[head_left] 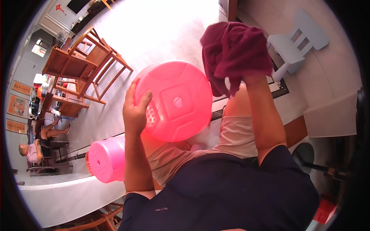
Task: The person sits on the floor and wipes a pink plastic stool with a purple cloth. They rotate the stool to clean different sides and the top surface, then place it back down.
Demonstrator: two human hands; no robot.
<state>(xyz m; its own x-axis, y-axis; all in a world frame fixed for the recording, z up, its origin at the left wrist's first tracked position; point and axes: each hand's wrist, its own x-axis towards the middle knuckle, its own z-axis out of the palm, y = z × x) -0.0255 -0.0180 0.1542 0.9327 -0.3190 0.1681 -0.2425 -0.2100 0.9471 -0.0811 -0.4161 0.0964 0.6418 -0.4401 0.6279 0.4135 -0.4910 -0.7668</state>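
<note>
A large round pink plastic stool (185,101) is held up before me, its broad flat face towards the camera. My left hand (136,105) grips its left rim, the thumb on the flat face and the fingers round the edge. A crumpled dark-red cloth (234,55) covers most of my right hand (254,80), whose fingers are hidden in it; the cloth hangs just right of the stool's upper right rim. Beside my left forearm, a smaller pink plastic stool (107,161) lies on its side, partly hidden by the arm.
Wooden chairs (86,66) stand at the upper left. A light-blue plastic chair (289,47) is at the upper right. At the lower left runs a white-covered table (72,199). A person (36,150) sits at the far left. A dark round stand base (303,156) is at right.
</note>
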